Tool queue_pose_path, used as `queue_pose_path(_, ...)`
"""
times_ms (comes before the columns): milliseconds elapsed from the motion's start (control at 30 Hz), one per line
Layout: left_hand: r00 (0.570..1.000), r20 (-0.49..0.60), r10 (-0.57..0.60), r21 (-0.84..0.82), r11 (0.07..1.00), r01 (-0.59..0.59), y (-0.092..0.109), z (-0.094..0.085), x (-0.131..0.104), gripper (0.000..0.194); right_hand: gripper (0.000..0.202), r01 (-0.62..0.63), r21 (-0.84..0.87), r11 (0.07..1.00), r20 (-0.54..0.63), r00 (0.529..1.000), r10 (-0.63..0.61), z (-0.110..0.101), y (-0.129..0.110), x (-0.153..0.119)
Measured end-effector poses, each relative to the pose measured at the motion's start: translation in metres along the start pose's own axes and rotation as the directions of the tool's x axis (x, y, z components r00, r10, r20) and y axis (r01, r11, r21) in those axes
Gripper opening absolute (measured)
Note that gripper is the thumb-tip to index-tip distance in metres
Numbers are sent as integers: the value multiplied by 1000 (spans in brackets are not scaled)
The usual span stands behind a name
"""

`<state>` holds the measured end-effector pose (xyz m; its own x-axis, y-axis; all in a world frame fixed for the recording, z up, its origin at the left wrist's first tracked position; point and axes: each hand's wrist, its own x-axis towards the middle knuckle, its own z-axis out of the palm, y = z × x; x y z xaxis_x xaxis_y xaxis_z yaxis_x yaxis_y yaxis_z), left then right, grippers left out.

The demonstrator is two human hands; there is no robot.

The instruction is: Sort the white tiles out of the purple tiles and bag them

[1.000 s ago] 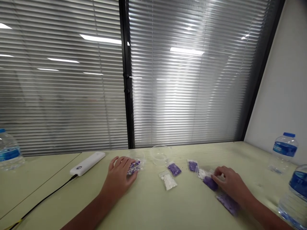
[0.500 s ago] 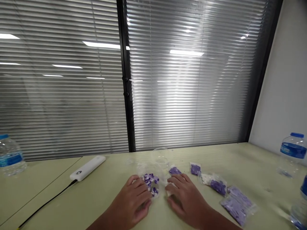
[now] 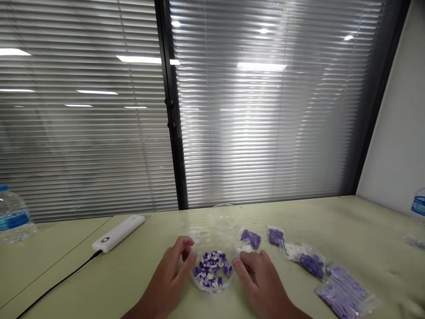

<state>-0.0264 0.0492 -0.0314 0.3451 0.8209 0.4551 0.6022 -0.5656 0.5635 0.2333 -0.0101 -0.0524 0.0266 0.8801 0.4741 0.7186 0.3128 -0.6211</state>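
A clear round bowl (image 3: 212, 290) with small purple, lilac and white pieces (image 3: 212, 268) in it stands on the table between my hands. My left hand (image 3: 171, 274) is at its left side, thumb and curled fingers at the rim. On the right side, my right hand (image 3: 260, 281) has its thumb and bent index finger at the rim. Both hands have hold of the bowl's edges. Just behind my right hand lie a bag of purple pieces (image 3: 251, 238) and some white pieces (image 3: 246, 248), partly hidden.
Behind the bowl stands another clear container (image 3: 225, 217). More bags of purple (image 3: 275, 236), white and purple (image 3: 312, 264), and lilac pieces (image 3: 340, 301) lie right. A white device (image 3: 118, 233) with a black cable and a water bottle (image 3: 15, 219) are left; another bottle (image 3: 416, 217) is far right.
My hands have turned from palms down over the bowl's sides to gripping its rim. The bowl and its pieces now show more fully. The view has shifted slightly.
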Motion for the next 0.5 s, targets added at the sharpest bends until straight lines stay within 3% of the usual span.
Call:
queue_pose_path(133,990,61,125,-55,991,-122,11,-4,-6,31,50,-90,103,991,20,996,89,5,4,2)
queue_pose_path(233,989,14,150,-23,988,-150,6,-6,-5,35,49,-112,221,969,39,994,106,3,8,2)
queue_pose_path(333,989,-81,120,139,984,-108,-16,-10,5,37,49,-133,286,949,33,991,129,2,12,3)
queue_pose_path(433,986,-7,166,369,917,-151,-48,-13,21,44,48,-164,311,936,29,986,163,1,15,5)
queue_pose_path(500,990,42,134,489,861,-138,-65,-14,29,54,48,-173,327,929,33,985,172,1,15,6)
